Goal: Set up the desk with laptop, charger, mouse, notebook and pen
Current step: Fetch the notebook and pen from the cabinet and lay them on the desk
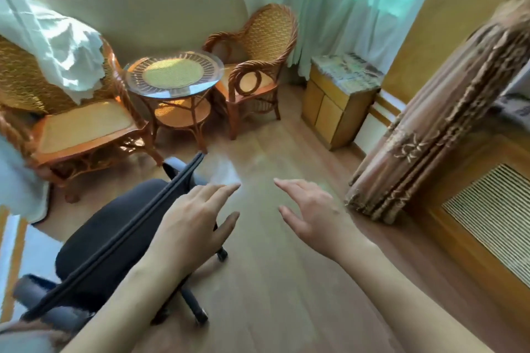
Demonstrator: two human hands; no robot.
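Note:
No laptop, charger, mouse, notebook or pen shows in the head view. My left hand (195,221) is stretched out over the wooden floor, fingers apart and holding nothing, just right of the back of a black office chair (109,238). My right hand (309,215) reaches forward at the same height, fingers spread and holding nothing, above bare floor. The two hands are a small gap apart. The picture is blurred by motion.
A round glass-topped rattan table (175,74) stands by the window between two rattan armchairs (258,66). A small yellow cabinet (338,100) sits against the right wall. A brown patterned curtain (430,123) hangs at right beside a wooden radiator cover (493,226).

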